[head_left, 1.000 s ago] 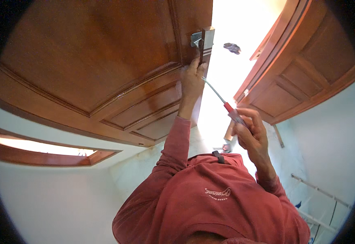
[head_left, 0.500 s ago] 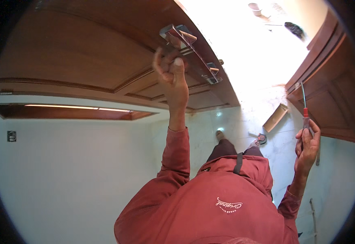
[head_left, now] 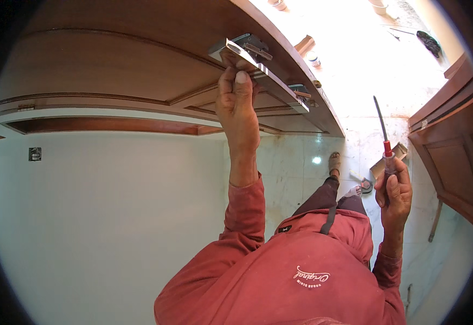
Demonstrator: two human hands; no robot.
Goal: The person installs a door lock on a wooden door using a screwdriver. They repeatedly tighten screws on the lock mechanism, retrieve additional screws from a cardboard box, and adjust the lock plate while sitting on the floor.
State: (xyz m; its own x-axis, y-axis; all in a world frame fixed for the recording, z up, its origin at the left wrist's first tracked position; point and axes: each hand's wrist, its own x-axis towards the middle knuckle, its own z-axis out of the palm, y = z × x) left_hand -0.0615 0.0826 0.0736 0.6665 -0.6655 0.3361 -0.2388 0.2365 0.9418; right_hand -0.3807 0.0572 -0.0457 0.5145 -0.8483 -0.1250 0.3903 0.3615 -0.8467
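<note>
My left hand [head_left: 239, 111] is raised to the large brown panelled wooden door [head_left: 122, 65] on the left. Its thumb and fingers are closed on a long, shiny metal door plate [head_left: 280, 89], beside a lever handle [head_left: 258, 51] on the door. Farther along the same plate sits a second small lever [head_left: 301, 94]. On the right, my right hand [head_left: 396, 189] is wrapped round the clear handle of a screwdriver [head_left: 387, 148] with a red collar. The screwdriver's dark shaft points up and away, its tip in the air, touching nothing.
Another brown wooden door leaf [head_left: 453, 143] stands at the right. On the pale tiled floor, an open cardboard box [head_left: 400, 150] and a dark round object [head_left: 366, 186] lie near my feet. Beyond the doorway are a small tub [head_left: 313, 59] and a black bundle [head_left: 428, 43].
My left hand has closed on the metal door plate, which looks tilted differently. The screwdriver has swung away from the right door leaf as my view shifted.
</note>
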